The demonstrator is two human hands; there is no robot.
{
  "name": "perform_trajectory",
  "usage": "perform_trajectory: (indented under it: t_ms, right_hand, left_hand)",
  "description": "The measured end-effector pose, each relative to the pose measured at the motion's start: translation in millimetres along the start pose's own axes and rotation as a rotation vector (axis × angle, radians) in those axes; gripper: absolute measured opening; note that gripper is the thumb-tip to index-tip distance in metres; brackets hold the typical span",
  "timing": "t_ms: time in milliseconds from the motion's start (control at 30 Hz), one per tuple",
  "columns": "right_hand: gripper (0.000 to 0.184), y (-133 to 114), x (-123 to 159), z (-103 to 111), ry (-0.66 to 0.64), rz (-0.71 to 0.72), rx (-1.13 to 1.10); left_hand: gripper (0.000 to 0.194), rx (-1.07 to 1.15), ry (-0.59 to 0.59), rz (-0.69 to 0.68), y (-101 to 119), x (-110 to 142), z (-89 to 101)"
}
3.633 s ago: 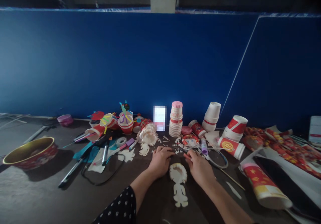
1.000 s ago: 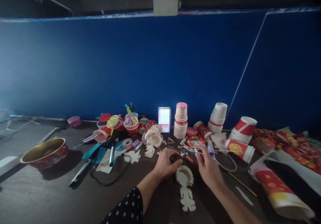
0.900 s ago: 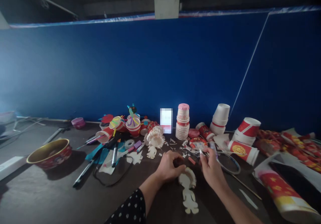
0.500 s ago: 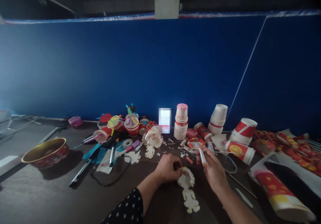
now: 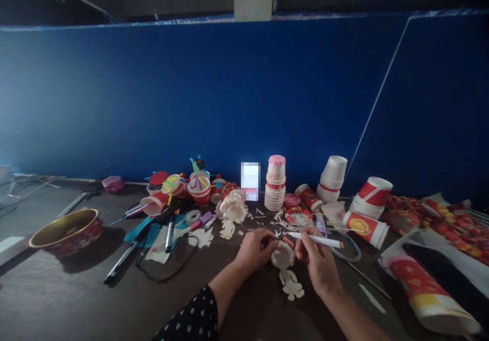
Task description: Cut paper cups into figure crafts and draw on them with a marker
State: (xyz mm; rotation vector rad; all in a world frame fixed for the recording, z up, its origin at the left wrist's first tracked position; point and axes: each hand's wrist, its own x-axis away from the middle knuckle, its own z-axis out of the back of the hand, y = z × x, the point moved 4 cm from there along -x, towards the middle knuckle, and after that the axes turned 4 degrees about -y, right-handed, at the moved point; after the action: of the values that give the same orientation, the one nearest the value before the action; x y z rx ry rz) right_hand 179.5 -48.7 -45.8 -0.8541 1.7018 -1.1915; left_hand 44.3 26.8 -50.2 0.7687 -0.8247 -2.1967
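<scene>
Right hand (image 5: pixel 320 265) around orange-tipped white marker (image 5: pixel 319 239)

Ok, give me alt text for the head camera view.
A person's right hand holds a white marker over a paper cutout figure held by the left hand on a dark table. Paper cups, paper scraps and craft supplies lie around, before a blue wall.

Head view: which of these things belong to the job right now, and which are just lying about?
In use:
left hand, on the paper cut-out figure
right hand, holding a white marker with an orange tip

Lying about:
stacked paper cups
gold-lined red bowl
tape roll
black marker
</scene>
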Motion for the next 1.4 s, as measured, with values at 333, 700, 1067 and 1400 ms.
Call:
perform_trajectory:
  t_ms: [333,700,1067,1400]
  right_hand:
    - [0.026,0,2,2,0.017,-0.019,0.023]
    - [0.029,-1,5,0,0.019,0.0,0.059]
    - [0.03,8,2,4,0.01,-0.065,0.082]
    - [0.023,-9,2,2,-0.032,0.051,0.144]
  left_hand:
    - [0.033,-0.297,-0.129,0.003,17,8,8.7]
    - [0.043,-0.233,-0.173,-0.045,12,8,0.5]
    - [0.026,-0.083,-0.187,0.047,6,8,-1.4]
    - [0.016,-0.005,-0.175,0.063,1,7,-4.1]
